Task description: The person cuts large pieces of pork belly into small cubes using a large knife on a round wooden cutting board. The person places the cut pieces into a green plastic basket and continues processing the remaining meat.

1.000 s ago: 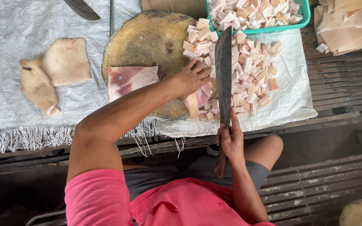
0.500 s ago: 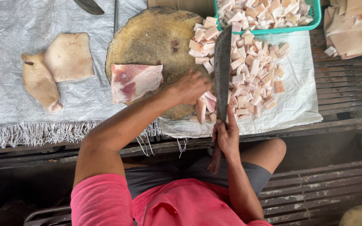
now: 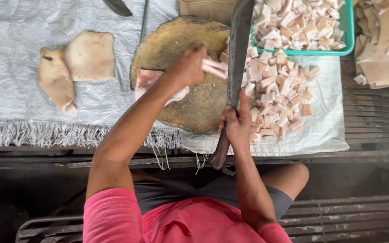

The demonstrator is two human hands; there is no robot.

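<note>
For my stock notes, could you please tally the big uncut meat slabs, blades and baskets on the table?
Pale slabs on the grey sheet: 2
Slab on the round block: 1
Cleaver in the right hand: 1
Second blade, top edge: 1
Green basket: 1
Total: 6

The near half of the round wooden chopping block (image 3: 194, 108) is left bare, and room for a hand is offered there. Its far right edge is barred by the long cleaver (image 3: 237, 54), gripped in the right hand (image 3: 236, 125), with the blade raised across the block towards the green basket (image 3: 344, 42). The block's left part is taken up by a pink meat slab (image 3: 147, 81) and the left hand (image 3: 187, 67). To the right, the white sheet (image 3: 325, 117) is crowded with cut meat cubes (image 3: 278, 94). To the left, two pale skin pieces (image 3: 75, 67) are laid on the grey sheet (image 3: 10, 40), with open cloth around them.
</note>
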